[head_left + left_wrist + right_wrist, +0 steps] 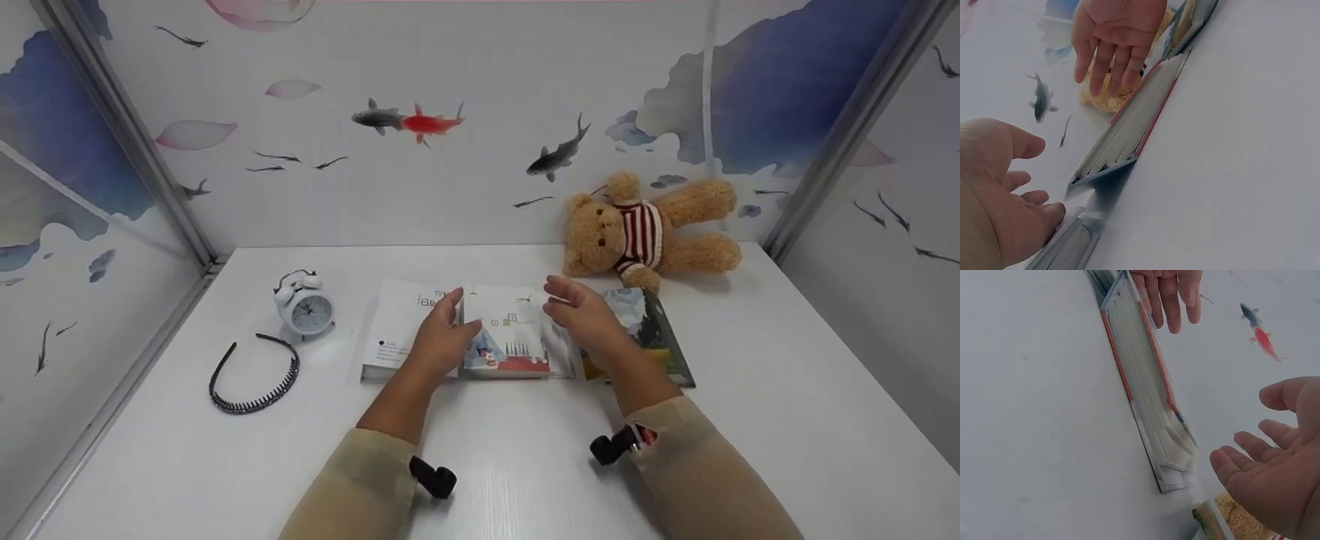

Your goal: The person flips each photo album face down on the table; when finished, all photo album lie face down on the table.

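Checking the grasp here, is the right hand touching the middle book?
Apart. The right wrist view shows the right hand open above the middle book, with bare wall between them.

The middle book (504,337) has a glossy printed paper cover and matt white page edges. Just left of it lies a white, smooth-covered book (397,330); just right, a glossy picture book (645,326). Behind that, the teddy bear (649,229) is fuzzy plush. The table (525,457) looks smooth, faintly wood-grained white.
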Available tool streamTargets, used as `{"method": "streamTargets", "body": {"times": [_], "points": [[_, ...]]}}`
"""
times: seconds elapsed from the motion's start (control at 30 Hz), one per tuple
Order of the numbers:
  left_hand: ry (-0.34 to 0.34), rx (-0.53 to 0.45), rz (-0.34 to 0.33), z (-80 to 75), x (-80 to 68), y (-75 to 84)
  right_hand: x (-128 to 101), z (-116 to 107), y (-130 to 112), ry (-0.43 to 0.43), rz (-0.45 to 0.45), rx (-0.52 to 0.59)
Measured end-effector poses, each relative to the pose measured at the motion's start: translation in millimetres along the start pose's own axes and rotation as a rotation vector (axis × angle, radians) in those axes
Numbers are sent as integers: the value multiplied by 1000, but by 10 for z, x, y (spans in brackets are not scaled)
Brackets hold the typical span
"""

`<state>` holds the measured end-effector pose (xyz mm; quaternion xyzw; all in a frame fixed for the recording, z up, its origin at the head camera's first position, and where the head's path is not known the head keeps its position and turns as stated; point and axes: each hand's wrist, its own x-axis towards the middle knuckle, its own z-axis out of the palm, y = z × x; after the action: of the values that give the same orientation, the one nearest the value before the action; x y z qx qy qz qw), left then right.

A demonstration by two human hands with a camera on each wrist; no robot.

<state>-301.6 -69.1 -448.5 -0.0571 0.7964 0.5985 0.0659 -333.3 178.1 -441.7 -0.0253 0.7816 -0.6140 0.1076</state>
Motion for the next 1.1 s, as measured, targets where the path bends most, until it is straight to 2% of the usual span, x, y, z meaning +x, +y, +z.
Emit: {"method": "streamTargets", "body": {"times": [0.27, 0.63, 0.77, 1.1], "points": [[-43, 13, 20, 25, 18, -43, 8, 48, 78, -38, 83, -26], [-64, -49, 49, 29, 12, -70, -45, 119, 113, -109, 59, -132], [-73, -73, 69, 43, 15, -76, -65, 144, 111, -115, 64, -127], [-44, -164, 40, 39, 22, -36, -68, 140, 83, -143, 95, -107]]}}
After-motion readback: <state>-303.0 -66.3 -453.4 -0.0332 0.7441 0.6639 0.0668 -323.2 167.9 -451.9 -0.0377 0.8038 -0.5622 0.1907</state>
